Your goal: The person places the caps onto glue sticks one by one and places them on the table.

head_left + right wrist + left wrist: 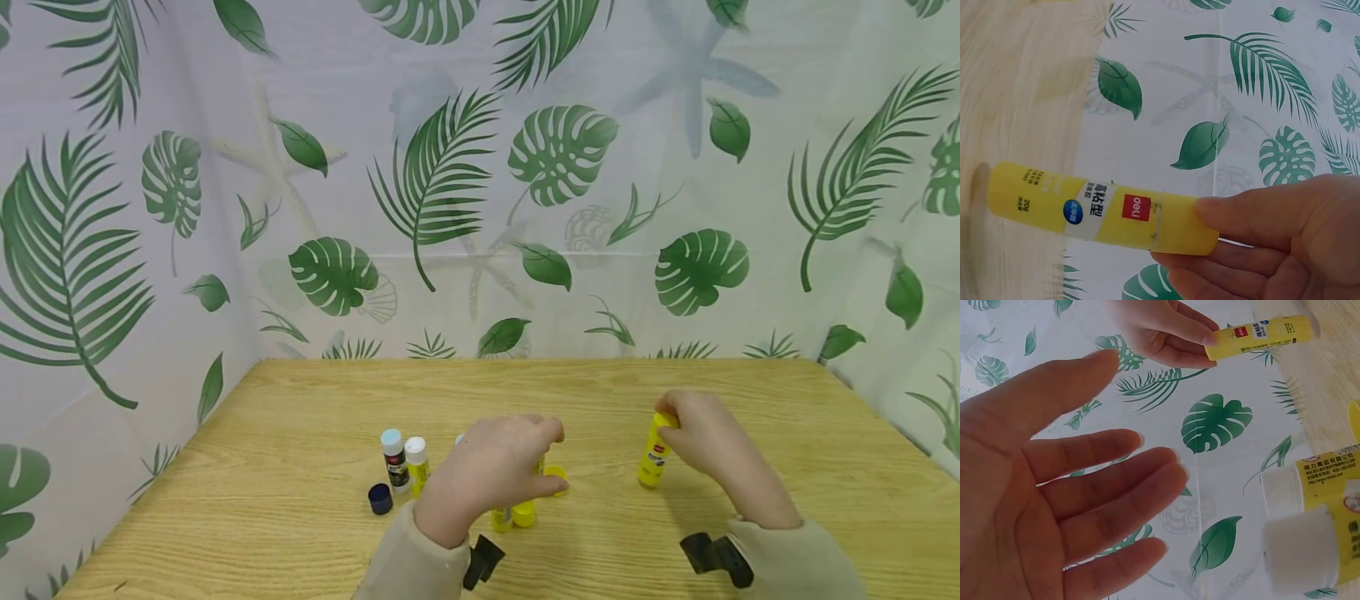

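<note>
On the right of the table, my right hand point(705, 433) pinches a yellow glue stick point(655, 454) by its capped upper end. The right wrist view shows the thumb and fingers at the yellow cap, with the label of the glue stick point(1085, 209) facing the camera. My left hand point(491, 471) hovers over the middle group of glue sticks, its fingers apart and holding nothing. In the left wrist view its palm and spread fingers point(1110, 487) show beside two white-capped yellow glue sticks point(1300, 553). Part of the group is hidden behind the left hand.
Left of the left hand stand a black glue stick point(395, 462) with a pale cap and a yellow one point(416, 465) with a white cap. A dark cap point(380, 499) lies in front of them. Yellow caps point(555, 481) lie near the left fingers. Leaf-patterned cloth point(480, 208) hangs behind the wooden table point(300, 550).
</note>
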Motion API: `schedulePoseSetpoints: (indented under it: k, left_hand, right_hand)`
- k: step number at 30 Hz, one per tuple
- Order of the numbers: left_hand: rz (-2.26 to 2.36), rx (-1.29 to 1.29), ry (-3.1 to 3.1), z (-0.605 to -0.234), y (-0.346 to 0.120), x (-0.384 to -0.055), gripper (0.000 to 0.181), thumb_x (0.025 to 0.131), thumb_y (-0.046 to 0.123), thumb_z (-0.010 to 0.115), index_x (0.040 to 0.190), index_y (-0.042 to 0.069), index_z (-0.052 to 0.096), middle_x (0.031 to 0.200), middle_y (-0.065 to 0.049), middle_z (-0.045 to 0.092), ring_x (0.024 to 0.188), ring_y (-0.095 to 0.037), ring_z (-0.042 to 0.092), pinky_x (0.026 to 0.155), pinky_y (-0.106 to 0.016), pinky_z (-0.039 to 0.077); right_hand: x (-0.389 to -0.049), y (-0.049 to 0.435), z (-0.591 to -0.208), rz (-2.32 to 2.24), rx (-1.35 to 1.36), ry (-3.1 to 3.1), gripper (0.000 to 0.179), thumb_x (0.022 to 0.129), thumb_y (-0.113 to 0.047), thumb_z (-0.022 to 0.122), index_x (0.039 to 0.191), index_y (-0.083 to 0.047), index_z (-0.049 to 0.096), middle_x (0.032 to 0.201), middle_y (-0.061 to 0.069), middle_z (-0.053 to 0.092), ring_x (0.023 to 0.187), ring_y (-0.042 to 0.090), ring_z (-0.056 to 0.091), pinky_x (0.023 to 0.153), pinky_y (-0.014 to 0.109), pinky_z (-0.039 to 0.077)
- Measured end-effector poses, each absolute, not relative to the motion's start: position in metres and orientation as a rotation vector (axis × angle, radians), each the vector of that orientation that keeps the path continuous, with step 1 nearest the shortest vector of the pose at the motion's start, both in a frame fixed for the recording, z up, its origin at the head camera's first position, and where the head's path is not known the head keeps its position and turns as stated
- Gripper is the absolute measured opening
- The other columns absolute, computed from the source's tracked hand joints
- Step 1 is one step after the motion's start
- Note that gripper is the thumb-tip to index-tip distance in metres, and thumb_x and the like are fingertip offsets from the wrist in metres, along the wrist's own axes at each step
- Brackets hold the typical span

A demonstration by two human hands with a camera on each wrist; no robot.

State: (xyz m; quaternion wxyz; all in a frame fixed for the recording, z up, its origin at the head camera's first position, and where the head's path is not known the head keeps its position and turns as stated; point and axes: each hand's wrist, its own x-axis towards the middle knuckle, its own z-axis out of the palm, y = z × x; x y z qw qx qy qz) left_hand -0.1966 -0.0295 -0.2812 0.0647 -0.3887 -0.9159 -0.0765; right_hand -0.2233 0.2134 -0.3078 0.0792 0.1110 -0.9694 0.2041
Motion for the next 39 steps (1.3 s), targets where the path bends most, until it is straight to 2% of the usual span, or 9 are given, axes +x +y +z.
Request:
schedulePoseSetpoints:
  k: [6,16,39]
  left_hand:
    - [-0.217,-1.171,-2.775,-0.282,-0.0292,-0.1976,0.036,0.078,0.038,0.065,0.102,0.012,0.058,0.08,0.008,0.056,0.05,0.0,0.041,0.048,-0.015,0.035]
    - [-0.222,-1.178,-2.786,-0.2817,-0.0292,-0.1976,0.036,0.078,0.038,0.065,0.103,0.012,0.058,0.08,0.008,0.056,0.051,-0.001,0.041,0.048,-0.016,0.036]
    - [-0.224,-1.181,-2.791,-0.2819,-0.0293,-0.1969,0.036,0.078,0.037,0.066,0.103,0.012,0.058,0.077,0.008,0.056,0.05,-0.001,0.041,0.046,-0.016,0.035]
  right_hand:
    - [-0.2258,0.2134,-0.3114,0.597,0.329,-2.919,0.025,0.077,0.005,0.059,0.098,0.017,0.054,0.092,0.028,0.057,0.084,0.038,0.055,0.068,0.044,0.046]
    - [-0.2279,0.2135,-0.3135,0.587,0.347,-2.924,0.022,0.076,0.008,0.06,0.095,0.017,0.055,0.089,0.026,0.057,0.082,0.036,0.055,0.067,0.044,0.046]
    - [-0.2264,0.2116,-0.313,0.6,0.342,-2.954,0.023,0.077,0.007,0.059,0.098,0.015,0.055,0.094,0.027,0.056,0.087,0.039,0.054,0.069,0.045,0.046]
